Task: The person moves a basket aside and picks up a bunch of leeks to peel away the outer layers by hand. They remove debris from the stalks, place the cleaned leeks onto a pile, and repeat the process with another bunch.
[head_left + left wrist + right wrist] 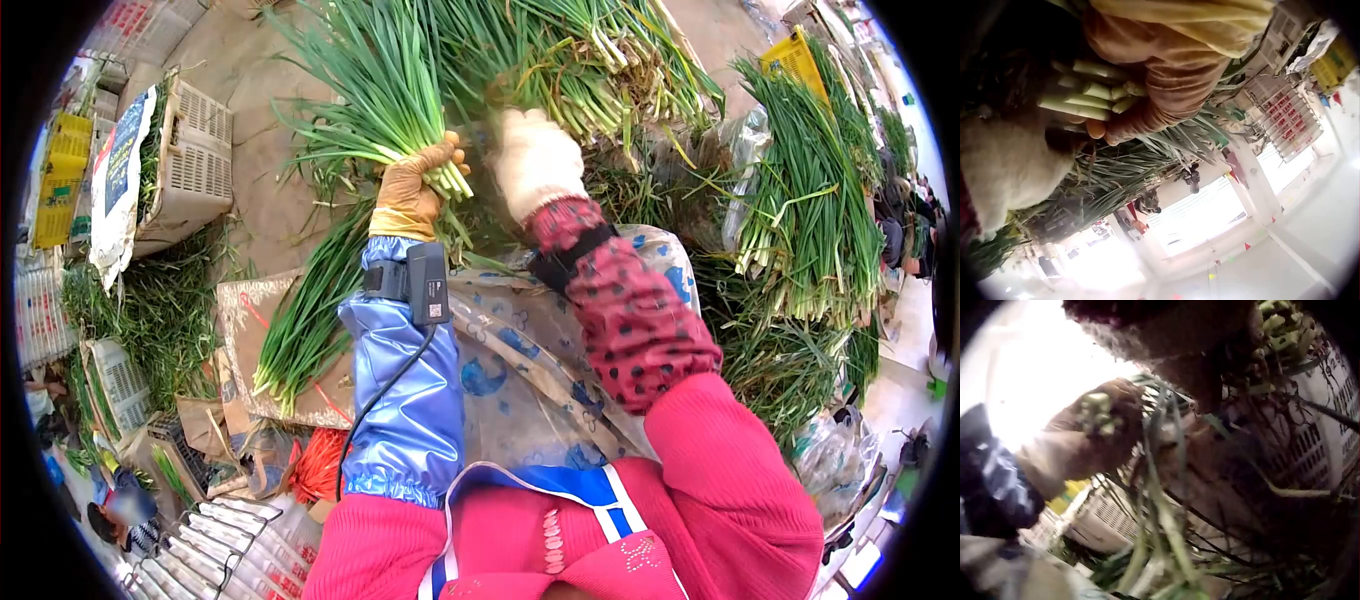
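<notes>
My left hand point(412, 185), in a tan glove, grips a bunch of long green garlic greens point(395, 95) near the root end. Its pale, evenly ended stalks point(1088, 94) stick out past the fingers in the left wrist view. Beside it, over the near edge of a large heap of the same greens point(600, 70), is my right hand point(540, 165) in a fuzzy white glove. Its fingers are blurred and turned away; I cannot tell whether they hold anything. Loose leaves point(1163, 512) hang below the right hand in the right wrist view.
Another bunch of greens point(315, 310) lies on a flat board point(245, 345) at left. A patterned plastic sheet point(540, 370) covers the lap. Stacked greens point(810, 190) stand at right, a white crate point(197, 140) at left. Orange-red ties point(318, 462) and leaf scraps point(140, 300) lie around.
</notes>
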Motion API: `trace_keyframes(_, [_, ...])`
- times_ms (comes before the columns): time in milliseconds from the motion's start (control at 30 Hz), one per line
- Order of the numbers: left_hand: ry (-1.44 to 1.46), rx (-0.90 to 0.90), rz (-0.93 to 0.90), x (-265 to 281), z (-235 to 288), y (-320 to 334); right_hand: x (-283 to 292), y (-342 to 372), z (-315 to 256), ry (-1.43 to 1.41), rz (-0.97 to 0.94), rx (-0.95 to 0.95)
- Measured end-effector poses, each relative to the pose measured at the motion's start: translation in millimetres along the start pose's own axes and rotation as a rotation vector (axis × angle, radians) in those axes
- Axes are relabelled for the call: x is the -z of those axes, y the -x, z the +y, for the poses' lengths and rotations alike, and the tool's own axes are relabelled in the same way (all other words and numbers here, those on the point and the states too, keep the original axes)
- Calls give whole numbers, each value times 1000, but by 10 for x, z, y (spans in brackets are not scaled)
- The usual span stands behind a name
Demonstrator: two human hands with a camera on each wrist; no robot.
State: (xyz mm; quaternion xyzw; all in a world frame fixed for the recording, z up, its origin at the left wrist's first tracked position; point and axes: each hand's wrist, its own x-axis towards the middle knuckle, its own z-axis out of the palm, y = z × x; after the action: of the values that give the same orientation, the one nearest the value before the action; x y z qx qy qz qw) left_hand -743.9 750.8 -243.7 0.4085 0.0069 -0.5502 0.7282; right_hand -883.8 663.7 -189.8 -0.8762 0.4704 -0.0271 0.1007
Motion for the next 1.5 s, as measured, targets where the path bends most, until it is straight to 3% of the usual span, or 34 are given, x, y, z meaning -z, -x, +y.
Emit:
trace_keyframes(100, [-51,2,40,40,-12,-36,-100,-259,27,-23,-147,-145])
trace_keyframes(200, [55,-11,-70,42,0,13,-1,-360,96,-186,-261,-2])
trace_keyframes(300, [71,-36,-59,-45,17,42,193,-230,104,-1020,-327,-180])
trace_keyframes(333, [75,-19,-33,-54,11,34,294,-135,96,-1122,-375,-205])
trace_keyframes(433, [29,-37,60,-3,-5,-29,-21,-12,332,-499,-423,216])
trace_keyframes(500, [-48,-79,121,21,-5,-19,-280,132,387,81,-696,409])
trace_keyframes(533, [-39,-106,151,40,-17,-49,-258,208,421,139,-776,432])
trace_keyframes(567, [-38,-125,154,28,-20,-50,-107,279,371,78,-724,371])
trace_keyframes(667, [-62,-177,142,-24,-10,-30,111,220,190,-191,-261,64])
trace_keyframes(700, [-78,-167,133,-36,-16,-27,188,171,121,-120,-220,72])
trace_keyframes(800, [-111,-143,98,-56,-24,-41,16,-121,-3,29,-336,112])
trace_keyframes(900, [-193,-117,114,-98,-13,-20,-331,-369,-29,42,-379,18])
trace_keyframes(1000, [-136,-116,130,-94,4,-18,-269,-409,-48,-313,-353,-51])
trace_keyframes(1033, [-104,-123,136,-85,-2,-18,-96,-342,-41,-672,-402,-8])
trace_keyframes(1100, [41,-72,113,4,-13,-72,508,4,-94,-1171,-515,-175])
trace_keyframes(1133, [0,-83,135,-16,4,-56,501,93,-20,-1303,-485,-145])
trace_keyframes(1167, [-38,-96,157,-46,8,-30,401,127,71,-1380,-564,-297])
trace_keyframes(1267, [-85,-105,179,54,-51,-117,-322,178,411,-449,-324,345])
trace_keyframes(1300, [-113,-101,202,15,-48,-93,-474,152,355,-1074,-570,-220])
trace_keyframes(1367, [-177,-87,260,-73,-33,14,-337,232,172,-1396,-479,-458])
trace_keyframes(1500, [-223,-61,264,-73,-61,-32,-169,89,73,-1429,-606,-413])
